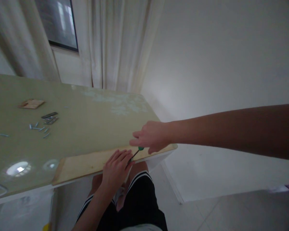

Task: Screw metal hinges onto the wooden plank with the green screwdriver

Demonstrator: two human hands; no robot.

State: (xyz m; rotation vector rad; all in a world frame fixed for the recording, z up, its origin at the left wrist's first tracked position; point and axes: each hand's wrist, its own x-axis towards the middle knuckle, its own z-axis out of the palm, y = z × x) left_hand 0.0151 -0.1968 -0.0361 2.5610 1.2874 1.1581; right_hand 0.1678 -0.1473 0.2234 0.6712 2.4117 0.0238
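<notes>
A long pale wooden board [86, 165] lies along the near edge of the glossy yellow-green table [86, 122]. My left hand [117, 170] rests on the board's near edge, fingers together and pressed down beside the tip of a screwdriver. My right hand [150, 136] reaches in from the right and is closed round the screwdriver's green handle [141, 148]. The thin shaft [134, 155] slants down toward the board next to my left fingers.
Several loose screws [39, 129] and small dark metal pieces [50, 118] lie on the table's left part, with a small flat wooden piece [31, 103] behind them. Curtains [115, 45] and a window stand beyond. White floor lies right of the table. My legs are under the edge.
</notes>
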